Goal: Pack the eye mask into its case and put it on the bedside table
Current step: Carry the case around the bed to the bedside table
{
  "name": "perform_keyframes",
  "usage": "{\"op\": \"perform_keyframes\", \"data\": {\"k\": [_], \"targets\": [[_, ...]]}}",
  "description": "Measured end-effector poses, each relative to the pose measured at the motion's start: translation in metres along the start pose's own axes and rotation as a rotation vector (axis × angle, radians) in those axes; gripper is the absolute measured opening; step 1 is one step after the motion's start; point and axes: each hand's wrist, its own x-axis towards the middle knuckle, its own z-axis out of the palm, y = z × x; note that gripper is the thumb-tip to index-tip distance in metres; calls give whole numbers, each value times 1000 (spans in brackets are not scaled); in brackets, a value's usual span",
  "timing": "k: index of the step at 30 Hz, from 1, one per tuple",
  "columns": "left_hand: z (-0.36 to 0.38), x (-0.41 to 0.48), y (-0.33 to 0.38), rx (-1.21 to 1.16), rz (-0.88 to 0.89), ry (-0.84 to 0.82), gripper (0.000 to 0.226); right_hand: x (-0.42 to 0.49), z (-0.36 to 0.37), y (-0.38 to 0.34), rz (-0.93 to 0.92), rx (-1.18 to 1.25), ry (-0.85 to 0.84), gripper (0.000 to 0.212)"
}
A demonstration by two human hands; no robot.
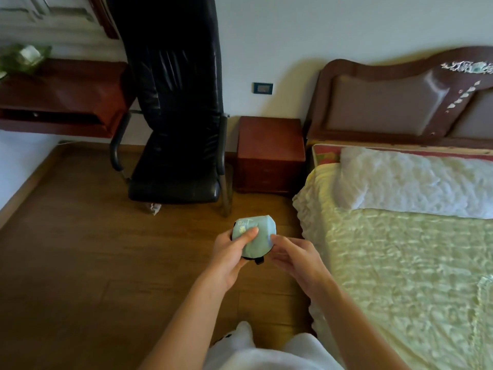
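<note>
A pale green fabric case (257, 233) with light printed markings is held above the wooden floor, in the middle of the head view. My left hand (232, 252) grips it from the left, thumb across its front. My right hand (293, 259) is at its right edge with fingertips touching the fabric; whether they grip it I cannot tell. A black strap end (258, 260) pokes out below the case; the rest of the eye mask is hidden. The reddish wooden bedside table (270, 134) stands farther ahead, against the wall beside the bed.
A black leather armchair (176, 166) stands left of the bedside table. The bed (413, 263) with a pale yellow cover and white pillow (416, 180) fills the right side. A dark wooden desk (61, 102) is at far left. A small crumpled object (154, 208) lies under the chair.
</note>
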Motion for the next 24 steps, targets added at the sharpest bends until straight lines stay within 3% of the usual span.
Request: {"op": "perform_keyframes", "data": {"k": [7,11,17,21,24], "targets": [[29,81,44,44,-45,-13,22,74,-16,-41,16,56,38,44],[55,132,62,24,-81,2,37,124,-35,-61,37,71,27,44],[123,223,108,3,-105,19,25,219,-75,-123,10,46,-10,60],[177,275,152,-11,-109,28,16,275,-117,-183,29,79,-6,37],[213,310,180,-13,-82,33,18,316,-144,-222,15,113,3,32]]}}
